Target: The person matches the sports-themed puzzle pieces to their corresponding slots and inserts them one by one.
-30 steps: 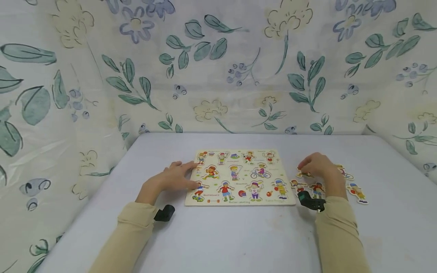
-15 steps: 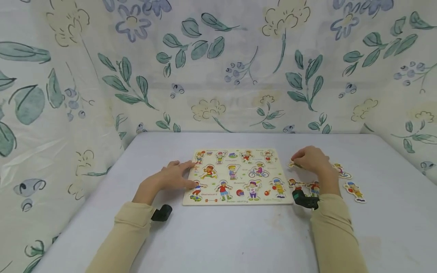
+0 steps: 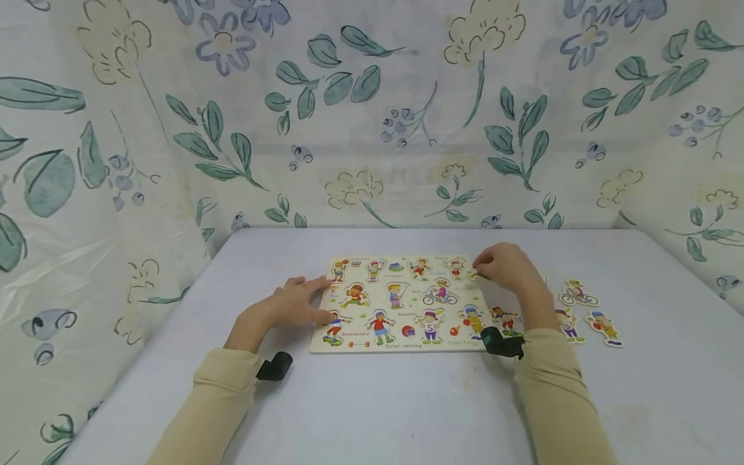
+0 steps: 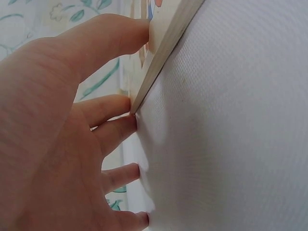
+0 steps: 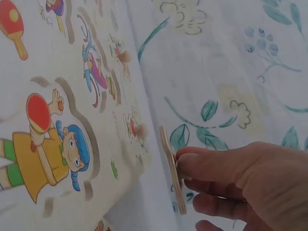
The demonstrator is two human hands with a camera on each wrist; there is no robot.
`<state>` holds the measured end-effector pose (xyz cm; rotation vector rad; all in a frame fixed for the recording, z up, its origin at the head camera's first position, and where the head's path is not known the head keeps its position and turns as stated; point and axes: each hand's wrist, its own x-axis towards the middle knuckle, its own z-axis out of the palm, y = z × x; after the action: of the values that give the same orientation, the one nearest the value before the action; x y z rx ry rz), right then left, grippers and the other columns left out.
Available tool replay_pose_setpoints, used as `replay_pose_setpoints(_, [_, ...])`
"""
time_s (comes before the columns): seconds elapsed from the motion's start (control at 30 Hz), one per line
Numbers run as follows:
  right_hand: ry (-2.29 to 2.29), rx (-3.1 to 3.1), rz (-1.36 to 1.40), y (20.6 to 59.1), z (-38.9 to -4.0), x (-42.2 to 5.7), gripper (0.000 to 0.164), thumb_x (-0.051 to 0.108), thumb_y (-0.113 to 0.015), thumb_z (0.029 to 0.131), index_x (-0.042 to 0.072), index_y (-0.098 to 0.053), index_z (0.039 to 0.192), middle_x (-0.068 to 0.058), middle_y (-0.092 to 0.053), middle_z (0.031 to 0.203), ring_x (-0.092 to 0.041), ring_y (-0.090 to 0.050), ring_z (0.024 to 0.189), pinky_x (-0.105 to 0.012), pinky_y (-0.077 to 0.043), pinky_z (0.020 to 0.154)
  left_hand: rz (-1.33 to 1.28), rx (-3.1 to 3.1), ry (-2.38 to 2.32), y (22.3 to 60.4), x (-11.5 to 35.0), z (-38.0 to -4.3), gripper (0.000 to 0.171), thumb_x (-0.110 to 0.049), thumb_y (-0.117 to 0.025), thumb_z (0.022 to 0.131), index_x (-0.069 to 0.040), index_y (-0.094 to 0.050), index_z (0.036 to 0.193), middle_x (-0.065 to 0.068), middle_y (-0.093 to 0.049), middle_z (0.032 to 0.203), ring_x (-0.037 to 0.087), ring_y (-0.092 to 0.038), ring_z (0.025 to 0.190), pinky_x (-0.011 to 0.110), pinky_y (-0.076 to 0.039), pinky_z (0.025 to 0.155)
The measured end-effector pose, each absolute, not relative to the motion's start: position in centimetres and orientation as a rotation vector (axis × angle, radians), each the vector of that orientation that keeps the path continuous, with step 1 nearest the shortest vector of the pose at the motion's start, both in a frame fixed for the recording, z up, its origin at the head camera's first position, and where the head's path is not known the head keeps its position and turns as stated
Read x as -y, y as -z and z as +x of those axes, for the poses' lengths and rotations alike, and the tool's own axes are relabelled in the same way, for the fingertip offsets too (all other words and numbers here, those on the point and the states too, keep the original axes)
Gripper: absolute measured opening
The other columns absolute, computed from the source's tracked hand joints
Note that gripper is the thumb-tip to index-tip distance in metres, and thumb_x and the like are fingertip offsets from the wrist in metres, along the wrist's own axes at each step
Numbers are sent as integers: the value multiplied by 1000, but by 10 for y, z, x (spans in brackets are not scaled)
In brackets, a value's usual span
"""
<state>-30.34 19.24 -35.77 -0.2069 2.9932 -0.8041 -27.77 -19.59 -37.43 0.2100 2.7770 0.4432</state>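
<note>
A wooden puzzle board [image 3: 378,294] with printed sports figures lies flat on the table. My left hand [image 3: 285,307] has thumb and fingertips at its left edge; in the left wrist view the thumb touches the board's edge [image 4: 163,53] and the lower fingers stand spread on the tabletop. My right hand [image 3: 511,268] pinches a small puzzle piece [image 5: 172,168] between thumb and fingers, near the board's upper right corner. That piece is seen edge-on in the right wrist view, so its picture is hidden there. A table-tennis figure [image 5: 67,159] shows large on the board.
Several loose pieces lie right of the board: a skateboarder [image 3: 504,320] partly behind the wrist, a baseball figure [image 3: 568,325], a cyclist [image 3: 578,294] and a table-tennis player [image 3: 606,328]. A flowered cloth [image 3: 407,174] hangs behind the white table [image 3: 372,407].
My right hand has moved left with the pinched puzzle piece, from above the loose pieces to the board's upper right corner. The left hand stays at the board's left edge.
</note>
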Motion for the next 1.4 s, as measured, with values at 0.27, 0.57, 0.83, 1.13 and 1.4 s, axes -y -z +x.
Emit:
replay_pose_setpoints(0.27, [772, -2993, -252, 356, -306, -170, 23, 13, -58, 97, 1, -72, 111, -17, -69, 114, -31, -61, 102, -47, -51, 91, 223, -2784, -448, 376, 197, -278, 83, -47, -69, 86, -16, -34, 155, 31, -22, 157, 53, -15, 144, 74, -16, 110])
replay_pose_setpoints(0.57, [744, -3015, -389, 350, -306, -144, 19, 12, -60, 97, 3, -74, 108, -14, -71, 110, -30, -63, 104, -46, -51, 94, 208, -2776, -429, 374, 199, -278, 83, -48, -68, 87, -18, -32, 156, 31, -21, 157, 59, -19, 141, 76, -23, 106])
replay_pose_setpoints(0.83, [753, -2986, -409, 346, -303, -126, 20, 13, -62, 97, 4, -74, 110, -11, -71, 109, -28, -63, 104, -44, -51, 94, 198, -2783, -435, 373, 199, -278, 83, -47, -68, 87, -18, -31, 156, 31, -21, 158, 59, -18, 142, 76, -21, 107])
replay_pose_setpoints(1.13, [706, -3023, -474, 351, -304, -114, 17, 13, -64, 96, 6, -75, 106, -9, -69, 103, -25, -62, 97, -42, -51, 92, 227, -2781, -460, 375, 201, -280, 85, -50, -70, 86, -18, -32, 156, 28, -25, 158, 52, -14, 145, 75, -17, 109])
replay_pose_setpoints(1.4, [707, -3058, -548, 350, -300, -97, 16, 13, -64, 95, 7, -76, 105, -6, -66, 98, -21, -58, 89, -37, -52, 84, 219, -2774, -441, 373, 199, -279, 85, -50, -69, 86, -18, -32, 156, 27, -25, 158, 49, -13, 147, 73, -14, 111])
